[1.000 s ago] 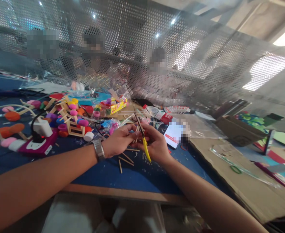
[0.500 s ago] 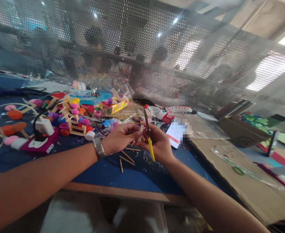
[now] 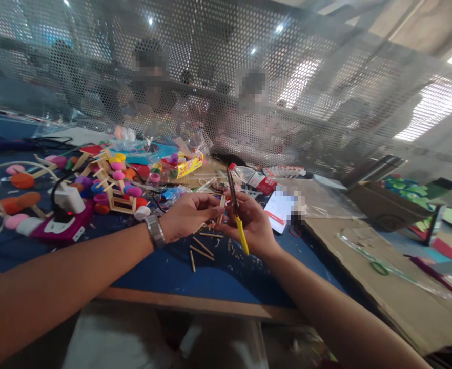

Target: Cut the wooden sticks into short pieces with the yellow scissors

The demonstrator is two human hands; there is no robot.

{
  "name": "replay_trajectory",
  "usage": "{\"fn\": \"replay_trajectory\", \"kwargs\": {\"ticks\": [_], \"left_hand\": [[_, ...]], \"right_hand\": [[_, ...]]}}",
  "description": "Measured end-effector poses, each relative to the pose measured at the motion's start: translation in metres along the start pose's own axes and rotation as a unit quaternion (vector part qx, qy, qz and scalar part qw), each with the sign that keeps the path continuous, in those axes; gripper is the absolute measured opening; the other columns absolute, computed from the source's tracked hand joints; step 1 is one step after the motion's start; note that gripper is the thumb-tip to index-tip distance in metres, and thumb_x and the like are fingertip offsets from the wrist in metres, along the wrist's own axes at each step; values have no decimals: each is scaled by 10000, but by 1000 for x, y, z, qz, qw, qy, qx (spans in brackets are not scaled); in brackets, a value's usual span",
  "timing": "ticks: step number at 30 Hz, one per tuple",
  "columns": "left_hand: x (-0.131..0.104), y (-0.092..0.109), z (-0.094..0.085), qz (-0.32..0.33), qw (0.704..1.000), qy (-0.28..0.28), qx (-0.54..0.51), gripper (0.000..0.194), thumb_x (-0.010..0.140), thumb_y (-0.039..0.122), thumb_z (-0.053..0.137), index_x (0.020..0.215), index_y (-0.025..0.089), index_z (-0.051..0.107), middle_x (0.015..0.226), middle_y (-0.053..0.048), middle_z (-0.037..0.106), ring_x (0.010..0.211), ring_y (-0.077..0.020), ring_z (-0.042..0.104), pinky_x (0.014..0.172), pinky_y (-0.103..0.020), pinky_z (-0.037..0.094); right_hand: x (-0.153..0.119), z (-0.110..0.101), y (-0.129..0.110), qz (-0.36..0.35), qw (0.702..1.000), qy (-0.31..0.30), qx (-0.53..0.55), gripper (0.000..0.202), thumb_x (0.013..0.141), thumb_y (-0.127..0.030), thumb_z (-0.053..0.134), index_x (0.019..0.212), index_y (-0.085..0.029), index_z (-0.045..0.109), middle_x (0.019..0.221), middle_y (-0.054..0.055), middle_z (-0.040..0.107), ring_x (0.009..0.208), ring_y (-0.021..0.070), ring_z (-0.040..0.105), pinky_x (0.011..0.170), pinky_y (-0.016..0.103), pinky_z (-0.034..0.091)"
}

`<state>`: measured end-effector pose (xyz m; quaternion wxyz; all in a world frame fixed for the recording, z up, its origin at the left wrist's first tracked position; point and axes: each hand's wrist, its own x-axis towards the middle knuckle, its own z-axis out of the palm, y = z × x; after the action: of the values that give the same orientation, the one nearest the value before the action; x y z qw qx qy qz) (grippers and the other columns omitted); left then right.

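Observation:
My left hand [image 3: 185,215], with a metal watch on its wrist, pinches short thin wooden sticks [image 3: 222,209] between thumb and fingers. Close beside it, my right hand [image 3: 254,223] is closed around a knife [image 3: 242,236] with a yellow handle and a narrow dark blade pointing up and away. The right fingertips are near the sticks; whether they touch them is hard to see. Below the hands, several loose cut sticks [image 3: 202,248] lie on the blue tabletop [image 3: 226,287], with pale shavings [image 3: 235,251] scattered around.
Colourful lids and a small stick frame [image 3: 121,200] crowd the left, near a purple power socket [image 3: 64,223] with a white plug. Behind lie a yellow box [image 3: 190,165] and plastic bottle [image 3: 259,179]. A phone [image 3: 280,210] and cardboard [image 3: 364,277] are right; people sit beyond a perforated screen [image 3: 210,66].
Both hands stay together with the sticks and the knife. The right fingers and the knife have shifted slightly, the handle a little lower and to the right.

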<state>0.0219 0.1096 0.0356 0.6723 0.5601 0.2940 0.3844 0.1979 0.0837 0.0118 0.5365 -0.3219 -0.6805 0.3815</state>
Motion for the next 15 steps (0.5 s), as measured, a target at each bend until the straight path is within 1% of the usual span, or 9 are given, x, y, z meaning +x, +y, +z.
{"fn": "replay_trajectory", "kwargs": {"ticks": [2, 5, 10, 15], "left_hand": [[-1, 1, 0, -5, 1000, 2, -2, 165, 749, 223, 799, 761, 122, 669, 677, 25, 652, 598, -66, 551, 620, -211, 443], [-3, 3, 0, -13, 1000, -17, -4, 216, 722, 269, 829, 758, 119, 679, 666, 15, 657, 594, -75, 559, 597, -213, 442], [-3, 4, -4, -1, 999, -38, 16, 284, 667, 324, 873, 751, 103, 716, 685, -5, 668, 614, -83, 569, 599, -212, 446], [0, -2, -8, 13, 998, -53, 29, 342, 675, 404, 865, 773, 105, 734, 731, -33, 689, 651, -100, 586, 621, -222, 447]], "right_hand": [[0, 1, -1, 10, 1000, 1, -2, 633, 640, -283, 919, 1159, -266, 556, 802, -36, 638, 624, 122, 592, 590, 270, 507], [0, 0, -1, 21, 1000, -15, 6, 626, 642, -268, 914, 1149, -274, 547, 775, -49, 636, 602, 113, 591, 589, 260, 503], [-1, -3, -1, 34, 999, -38, 13, 635, 616, -308, 927, 1124, -272, 547, 823, -25, 659, 668, 136, 639, 613, 260, 526], [-2, -5, 1, 43, 998, -46, 8, 674, 606, -281, 937, 1147, -275, 535, 841, -25, 669, 673, 133, 631, 601, 244, 507]]}}
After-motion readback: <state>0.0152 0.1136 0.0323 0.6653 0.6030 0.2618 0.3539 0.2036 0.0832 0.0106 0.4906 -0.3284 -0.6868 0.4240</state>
